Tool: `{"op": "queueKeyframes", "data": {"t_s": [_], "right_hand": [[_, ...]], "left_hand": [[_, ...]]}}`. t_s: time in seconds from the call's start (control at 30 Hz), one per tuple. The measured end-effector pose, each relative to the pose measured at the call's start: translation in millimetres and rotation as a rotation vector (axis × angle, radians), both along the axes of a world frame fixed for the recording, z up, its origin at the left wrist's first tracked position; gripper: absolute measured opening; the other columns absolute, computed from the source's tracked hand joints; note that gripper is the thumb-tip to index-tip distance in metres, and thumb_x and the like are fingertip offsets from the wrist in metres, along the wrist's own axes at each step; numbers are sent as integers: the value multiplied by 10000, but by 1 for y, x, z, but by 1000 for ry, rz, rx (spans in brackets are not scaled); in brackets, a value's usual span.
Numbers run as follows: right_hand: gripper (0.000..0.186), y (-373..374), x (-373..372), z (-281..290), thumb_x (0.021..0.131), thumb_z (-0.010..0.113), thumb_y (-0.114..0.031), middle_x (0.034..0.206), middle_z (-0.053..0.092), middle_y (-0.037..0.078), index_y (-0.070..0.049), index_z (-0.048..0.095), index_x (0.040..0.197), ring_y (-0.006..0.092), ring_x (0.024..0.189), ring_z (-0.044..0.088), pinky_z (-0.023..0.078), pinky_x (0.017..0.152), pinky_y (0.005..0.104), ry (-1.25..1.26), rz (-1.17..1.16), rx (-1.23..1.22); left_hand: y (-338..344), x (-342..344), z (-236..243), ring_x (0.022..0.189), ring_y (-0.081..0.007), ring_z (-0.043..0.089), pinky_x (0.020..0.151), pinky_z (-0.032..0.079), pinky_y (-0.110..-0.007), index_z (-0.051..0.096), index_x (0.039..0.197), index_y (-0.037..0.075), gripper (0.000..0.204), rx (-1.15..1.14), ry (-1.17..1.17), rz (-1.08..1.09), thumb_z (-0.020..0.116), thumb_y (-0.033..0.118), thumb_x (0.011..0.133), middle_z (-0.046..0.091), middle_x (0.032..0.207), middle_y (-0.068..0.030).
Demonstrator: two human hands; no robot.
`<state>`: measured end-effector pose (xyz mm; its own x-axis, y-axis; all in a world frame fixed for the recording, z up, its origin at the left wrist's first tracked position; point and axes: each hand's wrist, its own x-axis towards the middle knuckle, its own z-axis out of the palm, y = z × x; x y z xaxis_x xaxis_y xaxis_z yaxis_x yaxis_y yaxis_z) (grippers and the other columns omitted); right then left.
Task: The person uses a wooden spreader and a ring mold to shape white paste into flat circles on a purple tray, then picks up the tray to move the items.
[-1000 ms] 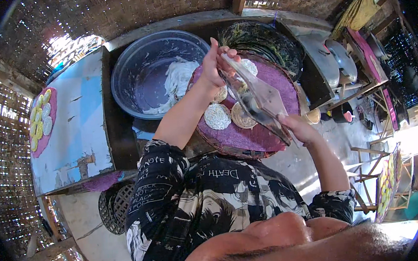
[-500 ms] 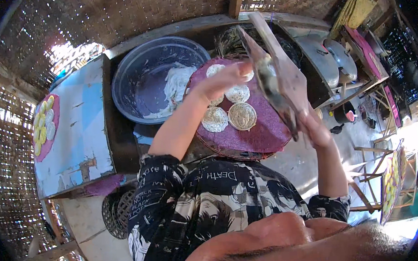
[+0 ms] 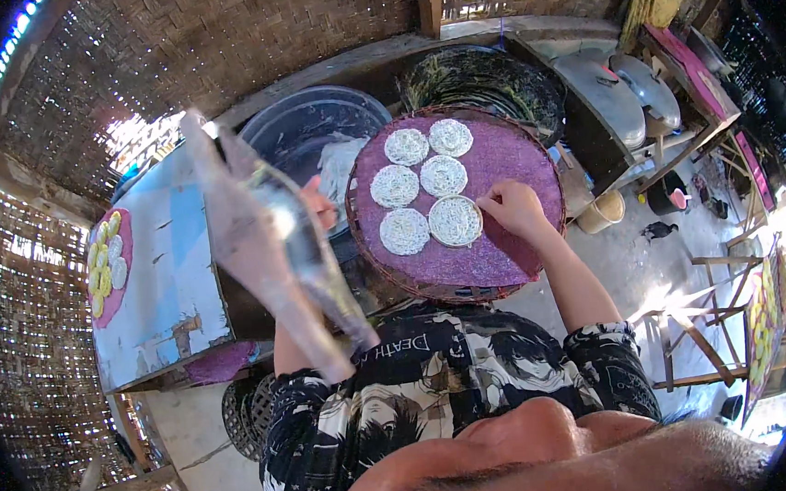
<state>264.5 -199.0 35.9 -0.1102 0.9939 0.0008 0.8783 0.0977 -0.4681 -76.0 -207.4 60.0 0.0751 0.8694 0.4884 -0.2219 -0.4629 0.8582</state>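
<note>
My left hand [image 3: 319, 205] grips a long translucent press-like tool [image 3: 259, 238], blurred and held over the left side of the blue basin [image 3: 299, 110]; most of that hand is behind it. My right hand [image 3: 512, 207] pinches the rim of a round mould [image 3: 454, 221] around a white lacy disc at the lower right of the group. Several similar pale discs [image 3: 396, 185] lie on purple mesh [image 3: 496, 260] in a round woven tray [image 3: 558, 177].
At left, a pale blue board [image 3: 157, 301] bears a pink sheet with yellow and white discs [image 3: 103, 259]. A dark container [image 3: 482, 82] sits behind the tray. At right are metal pots [image 3: 599, 105], a bucket [image 3: 603, 212] and wooden racks [image 3: 695, 332]; woven walls [image 3: 211, 38] surround them.
The tool has swung from the right side over to the left in my left hand. My right hand has left it and now pinches the mould on the tray.
</note>
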Motion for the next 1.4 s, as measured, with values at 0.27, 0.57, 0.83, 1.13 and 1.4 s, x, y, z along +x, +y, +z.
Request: {"op": "queueKeyframes", "data": {"t_s": [0.27,0.57,0.83,1.13,1.4], "right_hand": [[223,5,-13,2,694,567,-281,812,574,124,-62,605,710,295,784,551,453,650,413,-139,49,-89],[191,-6,0,30,661,552,-230,740,546,120,-42,586,677,302,729,541,440,622,394,-25,125,144],[201,-53,50,32,660,548,-230,714,550,130,-35,596,675,304,712,544,436,636,397,-132,-38,16],[207,-57,44,15,681,568,-254,763,567,128,-50,600,688,308,741,550,438,642,397,-125,-7,-14],[271,-51,69,10,746,550,-301,752,556,147,-46,599,823,328,772,541,433,678,404,-55,-223,226]], "left_hand": [[-44,-15,22,619,-145,507,956,228,-494,541,953,74,318,204,-295,41,636,-20,664,526,731,12],[-54,-12,31,650,-125,453,986,182,-518,521,1019,88,421,249,-206,100,687,83,632,450,659,36],[-57,-10,34,587,-98,391,1000,148,-520,514,1038,100,428,247,-253,-18,692,142,651,406,631,57],[-48,-2,31,572,-94,398,994,172,-511,513,1038,98,434,249,-220,-37,692,163,648,387,603,60],[-54,-3,32,568,-96,402,992,180,-505,519,1029,89,434,249,-199,-8,696,172,642,392,591,60]]}}
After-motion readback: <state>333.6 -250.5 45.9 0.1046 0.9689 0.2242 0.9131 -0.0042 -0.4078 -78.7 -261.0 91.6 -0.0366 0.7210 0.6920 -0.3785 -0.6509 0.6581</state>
